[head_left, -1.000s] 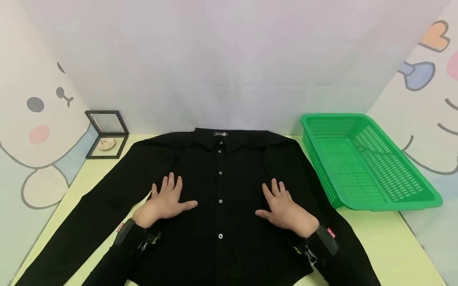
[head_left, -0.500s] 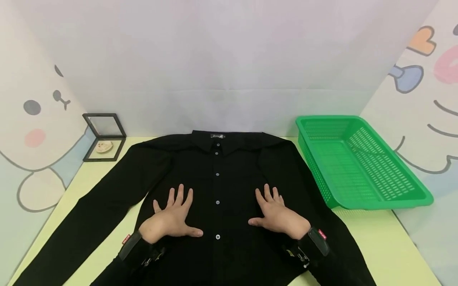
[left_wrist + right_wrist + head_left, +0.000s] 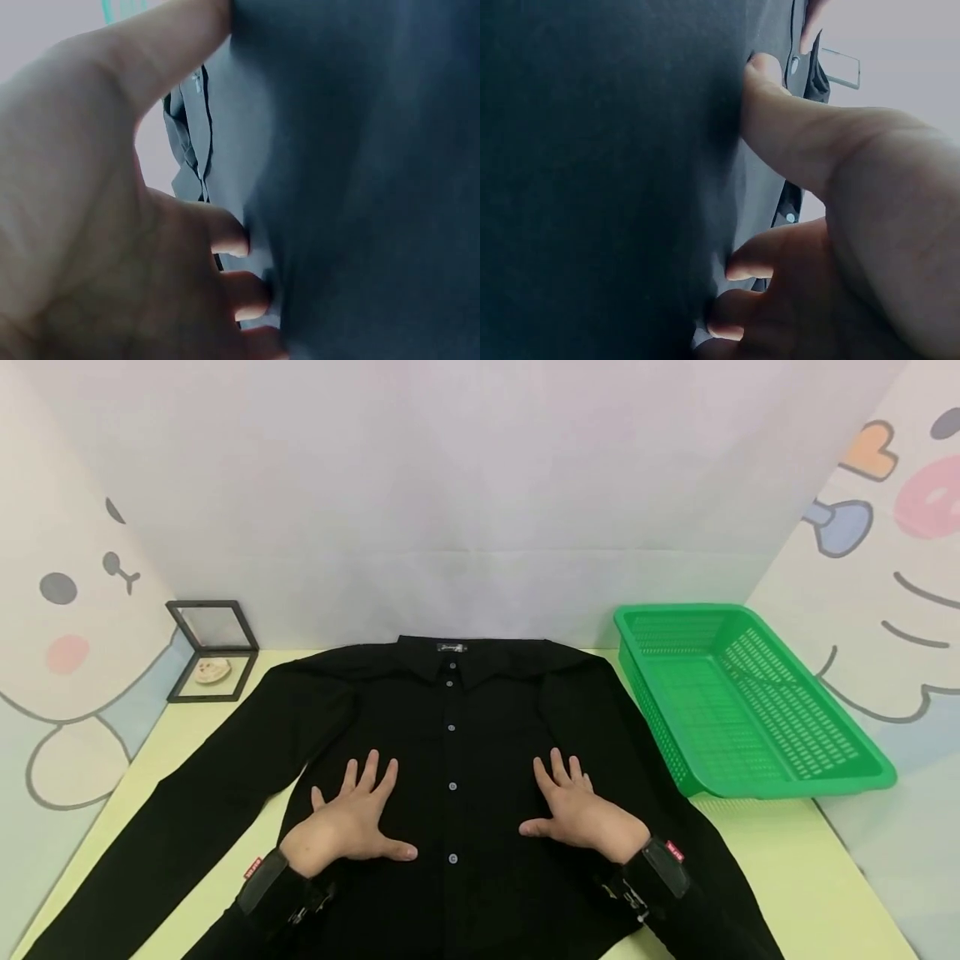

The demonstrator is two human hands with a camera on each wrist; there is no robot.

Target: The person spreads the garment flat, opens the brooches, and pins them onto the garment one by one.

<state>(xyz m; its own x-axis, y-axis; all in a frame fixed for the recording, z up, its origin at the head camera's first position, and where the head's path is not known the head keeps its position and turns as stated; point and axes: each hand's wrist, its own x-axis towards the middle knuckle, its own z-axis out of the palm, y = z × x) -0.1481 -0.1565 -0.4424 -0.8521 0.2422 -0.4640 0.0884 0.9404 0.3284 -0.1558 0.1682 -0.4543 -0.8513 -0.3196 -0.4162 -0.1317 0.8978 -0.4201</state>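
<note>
A black button-up shirt [image 3: 491, 727] lies spread front side up, its collar toward the back wall and its buttons running down the middle. My left hand [image 3: 345, 822] rests on the shirt's left half with fingers spread. On the other side of the button row, my right hand [image 3: 581, 810] lies on the cloth, fingers also spread. Both wrist views show fingertips and thumb touching the dark fabric, with nothing gripped. One sleeve [image 3: 202, 777] stretches down to the lower left. The shirt's lower edge is partly hidden by the forearms.
A green plastic basket [image 3: 757, 789] stands at the right on the pale yellow table [image 3: 795, 860]. At the back left is an opened black-framed display case [image 3: 212, 652] with a small pale round item [image 3: 212, 671]. White cloth walls enclose the back and sides.
My left hand has slid down and inward across the shirt, then slightly back left. The right hand has shifted slightly inward and down. The whole head view has drifted a little.
</note>
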